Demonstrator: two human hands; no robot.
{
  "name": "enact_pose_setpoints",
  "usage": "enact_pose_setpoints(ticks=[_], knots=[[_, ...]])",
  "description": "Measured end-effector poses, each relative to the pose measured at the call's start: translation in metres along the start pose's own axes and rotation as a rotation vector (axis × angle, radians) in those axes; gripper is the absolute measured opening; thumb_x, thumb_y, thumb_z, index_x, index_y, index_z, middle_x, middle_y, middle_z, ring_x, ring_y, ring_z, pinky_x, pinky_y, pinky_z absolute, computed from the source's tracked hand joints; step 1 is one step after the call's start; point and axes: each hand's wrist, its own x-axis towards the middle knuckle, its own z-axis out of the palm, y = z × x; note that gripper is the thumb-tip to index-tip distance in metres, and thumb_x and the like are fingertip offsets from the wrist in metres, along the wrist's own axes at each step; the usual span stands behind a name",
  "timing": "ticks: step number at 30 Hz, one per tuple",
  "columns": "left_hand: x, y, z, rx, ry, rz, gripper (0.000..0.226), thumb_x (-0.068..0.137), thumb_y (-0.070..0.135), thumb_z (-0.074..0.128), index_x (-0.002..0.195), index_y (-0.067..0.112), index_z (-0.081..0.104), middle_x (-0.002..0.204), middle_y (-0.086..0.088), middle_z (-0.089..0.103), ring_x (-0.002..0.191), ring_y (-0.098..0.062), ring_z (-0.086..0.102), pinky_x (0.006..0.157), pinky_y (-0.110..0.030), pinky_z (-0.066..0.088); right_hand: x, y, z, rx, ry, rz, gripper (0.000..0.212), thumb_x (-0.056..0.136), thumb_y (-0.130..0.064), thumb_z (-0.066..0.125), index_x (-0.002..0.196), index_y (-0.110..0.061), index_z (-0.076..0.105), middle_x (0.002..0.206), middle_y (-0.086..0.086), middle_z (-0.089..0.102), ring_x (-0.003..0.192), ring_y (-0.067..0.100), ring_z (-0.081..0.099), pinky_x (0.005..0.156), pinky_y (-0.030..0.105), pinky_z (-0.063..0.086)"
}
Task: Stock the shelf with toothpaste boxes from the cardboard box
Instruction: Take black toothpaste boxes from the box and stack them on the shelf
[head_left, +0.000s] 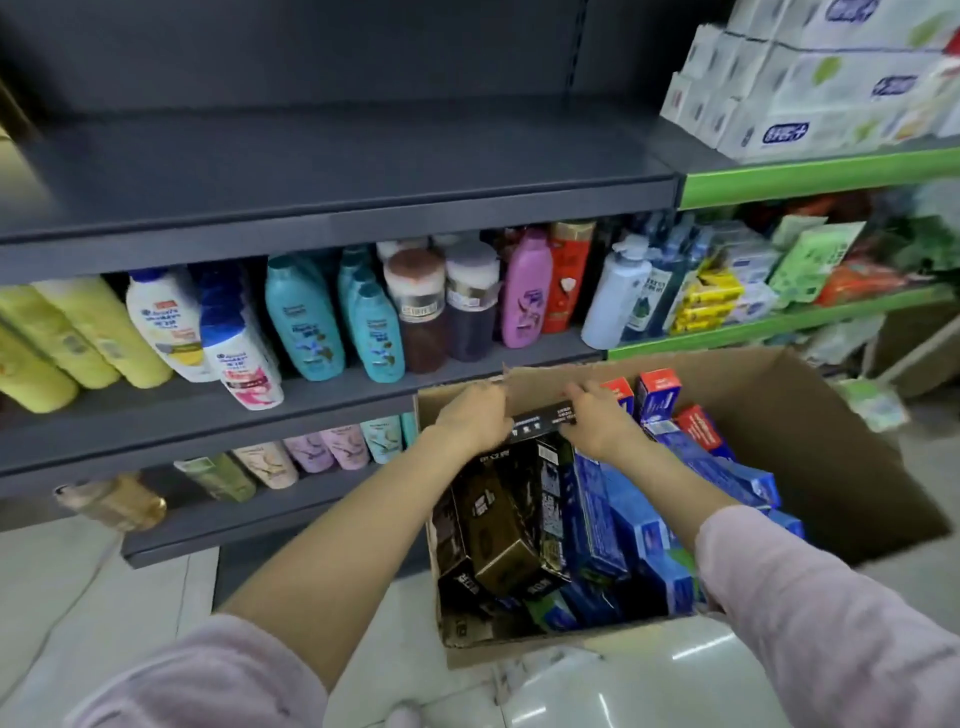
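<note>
Right, dark metal shelf (332, 171), flat and bare on top. Brown cardboard box (810, 467) on the floor under my arms, flaps up, glossy rectangular toothpaste boxes (597, 509) inside: several black, more blue. One long black box (543, 420) spans both hands, left hand (475, 415) and right hand (597, 415) pinching its ends above the pile.
</note>
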Motion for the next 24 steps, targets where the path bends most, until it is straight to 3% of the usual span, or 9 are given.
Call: enact_pose_setpoints(ticks=[6,12,16,19,24], knots=[[0.018,-0.002,0.043,0.044,-0.208,-0.081,0.054,0.091,0.016,0.056,0.139,0.005,0.036,0.136,-0.015,0.041,0.126,-0.031,0.044,0.105,-0.039,0.039,0.021,0.021,0.023,-0.104,-0.112,-0.093,0.062,0.089,-0.011,0.057,0.143,-0.007,0.027,0.140,0.012,0.034,0.133,0.029,0.030,0.108,0.039,0.033],[0.023,0.004,0.069,0.321,-0.001,-0.088,0.050,0.086,0.013,0.063,0.131,0.005,0.041,0.132,-0.013,0.042,0.124,-0.029,0.041,0.098,-0.037,0.040,0.028,0.021,0.039,-0.325,0.088,-0.159,0.052,0.084,-0.008,0.063,0.129,-0.010,0.040,0.131,0.009,0.037,0.121,0.026,0.038,0.092,0.035,0.042],[0.024,0.006,0.075,0.292,0.103,-0.117,0.044,0.086,0.004,0.059,0.127,0.003,0.044,0.129,-0.014,0.045,0.122,-0.028,0.043,0.094,-0.034,0.043,0.029,0.018,0.043,-0.334,0.173,-0.159,0.048,0.082,-0.001,0.058,0.126,-0.009,0.040,0.129,0.011,0.039,0.121,0.028,0.038,0.094,0.035,0.039],[0.022,0.009,0.068,0.243,0.095,-0.149,0.040,0.088,0.003,0.056,0.126,0.004,0.042,0.129,-0.014,0.046,0.120,-0.030,0.047,0.090,-0.038,0.046,0.027,0.016,0.045,-0.318,0.198,-0.140,0.045,0.083,0.002,0.055,0.124,-0.010,0.042,0.126,0.012,0.045,0.120,0.029,0.042,0.095,0.036,0.038],[0.007,0.004,0.055,-0.015,-0.100,-0.463,0.055,0.090,0.032,0.062,0.130,0.003,0.039,0.130,-0.014,0.050,0.117,-0.031,0.055,0.090,-0.037,0.047,0.024,0.015,0.036,-0.329,0.103,-0.172,0.053,0.082,-0.009,0.066,0.129,-0.010,0.042,0.126,0.014,0.043,0.121,0.031,0.042,0.099,0.038,0.038]])
